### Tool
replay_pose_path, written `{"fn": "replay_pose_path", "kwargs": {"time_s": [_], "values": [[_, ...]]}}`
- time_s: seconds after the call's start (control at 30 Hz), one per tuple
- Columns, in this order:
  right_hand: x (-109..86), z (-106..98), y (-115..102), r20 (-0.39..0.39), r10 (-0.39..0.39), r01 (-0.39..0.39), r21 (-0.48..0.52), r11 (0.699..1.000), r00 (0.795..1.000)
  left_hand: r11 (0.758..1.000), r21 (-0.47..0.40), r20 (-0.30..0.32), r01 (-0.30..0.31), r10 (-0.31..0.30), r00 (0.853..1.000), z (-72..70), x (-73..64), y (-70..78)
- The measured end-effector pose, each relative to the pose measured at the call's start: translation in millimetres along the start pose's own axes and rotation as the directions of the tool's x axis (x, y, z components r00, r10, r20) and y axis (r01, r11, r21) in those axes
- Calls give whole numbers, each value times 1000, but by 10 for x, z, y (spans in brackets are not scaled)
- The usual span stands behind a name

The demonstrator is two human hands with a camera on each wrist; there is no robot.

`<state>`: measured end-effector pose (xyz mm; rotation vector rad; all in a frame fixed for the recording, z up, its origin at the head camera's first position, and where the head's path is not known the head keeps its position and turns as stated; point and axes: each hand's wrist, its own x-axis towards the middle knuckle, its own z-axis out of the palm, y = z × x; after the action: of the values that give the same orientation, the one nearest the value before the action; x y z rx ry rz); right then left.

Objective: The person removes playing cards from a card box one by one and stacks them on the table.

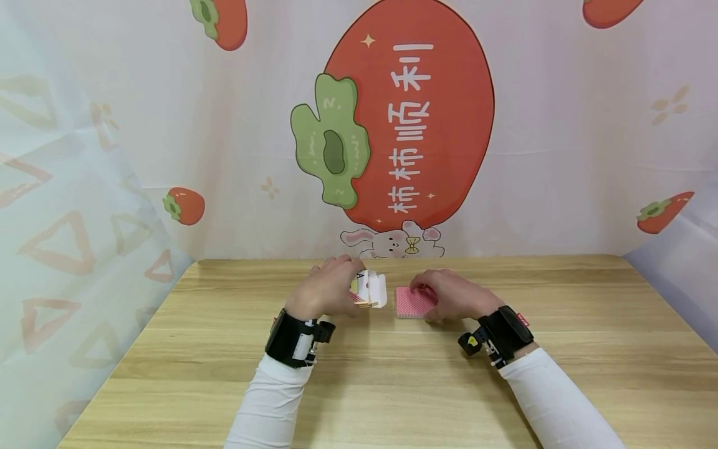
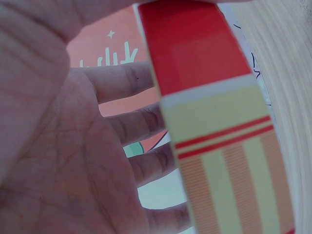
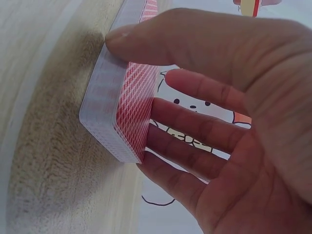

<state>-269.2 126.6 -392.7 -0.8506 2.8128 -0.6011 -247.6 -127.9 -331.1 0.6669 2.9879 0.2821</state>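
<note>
My left hand (image 1: 328, 290) holds a small card box (image 1: 362, 289) above the table, its white end flap (image 1: 381, 291) folded out towards the right. In the left wrist view the box (image 2: 219, 107) shows red, cream and striped bands, with the thumb along one edge and the fingers behind it. A deck of playing cards (image 1: 412, 302) with a red patterned back lies flat on the table. Around its right part my right hand (image 1: 457, 296) grips it. Up close, the thumb (image 3: 146, 44) presses one long side of the deck (image 3: 136, 92), and the fingers reach the opposite side.
The wooden table (image 1: 370, 386) ends at a back edge just beyond both hands. Behind it hangs a pale cloth (image 1: 538, 156) printed with persimmons and a rabbit. Each wrist wears a black strap with a small camera.
</note>
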Motion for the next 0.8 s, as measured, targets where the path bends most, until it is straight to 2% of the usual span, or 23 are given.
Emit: {"fn": "replay_pose_path", "kwargs": {"time_s": [0.37, 0.5, 0.57, 0.7, 0.8], "values": [[-2, -28, 4, -33, -34, 35, 21, 999, 999, 1000, -1, 0, -4, 4, 1000, 10, 2, -9], [-9, -80, -45, -108, -56, 66, 90, 994, 993, 1000, 12, -3, -6, 6, 1000, 11, -2, 0], [-14, -117, -89, -179, -81, 105, 128, 986, 981, 1000, 18, -5, -6, 7, 1000, 15, 4, 6], [-21, -185, -196, -322, -133, 207, 208, 956, 937, 1000, 26, -2, -1, 1, 1000, 24, 14, 30], [-30, -220, -281, -374, -131, 241, 265, 934, 918, 1000, 28, -7, 1, 0, 1000, 32, 21, 53]]}}
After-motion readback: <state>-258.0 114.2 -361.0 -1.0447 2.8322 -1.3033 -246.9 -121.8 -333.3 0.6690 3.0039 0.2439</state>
